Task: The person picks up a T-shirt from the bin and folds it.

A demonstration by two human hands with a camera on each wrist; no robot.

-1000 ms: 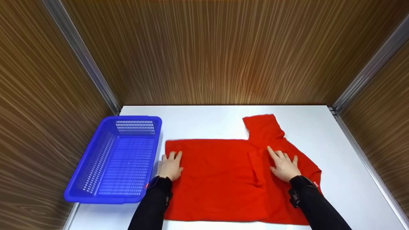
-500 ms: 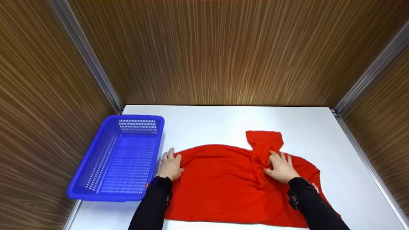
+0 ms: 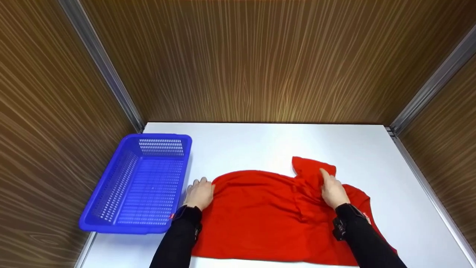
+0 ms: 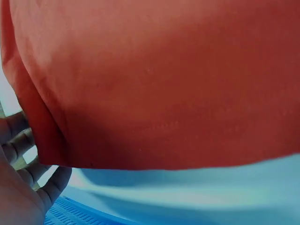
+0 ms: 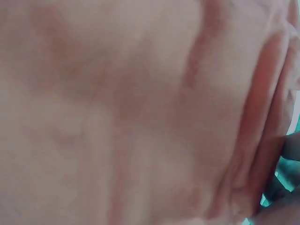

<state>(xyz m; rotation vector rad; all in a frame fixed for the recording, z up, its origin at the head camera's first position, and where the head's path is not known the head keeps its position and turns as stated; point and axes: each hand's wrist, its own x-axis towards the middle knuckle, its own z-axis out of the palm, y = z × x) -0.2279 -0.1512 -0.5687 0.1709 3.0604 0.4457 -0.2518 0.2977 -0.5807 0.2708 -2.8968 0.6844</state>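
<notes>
A red shirt (image 3: 260, 216) lies on the white table (image 3: 241, 145), its far edge lifted and bunched. My left hand (image 3: 199, 194) grips the shirt's left edge beside the basket. In the left wrist view its fingers (image 4: 26, 154) curl under the raised red cloth (image 4: 159, 79). My right hand (image 3: 332, 190) pinches the fabric at the base of the short sleeve (image 3: 310, 167), which stands up crumpled. Blurred red cloth (image 5: 131, 108) fills the right wrist view, with a fingertip (image 5: 290, 147) at its right edge.
A blue perforated plastic basket (image 3: 137, 182) sits at the table's left edge, close to my left hand; its rim (image 4: 75, 216) shows in the left wrist view. Wood-grain walls enclose the table at the back and on both sides. Bare white table lies behind the shirt.
Both hands went from lying flat on the shirt to gripping it. The far edge has lifted and come toward me, and the sleeve has slid nearer and crumpled.
</notes>
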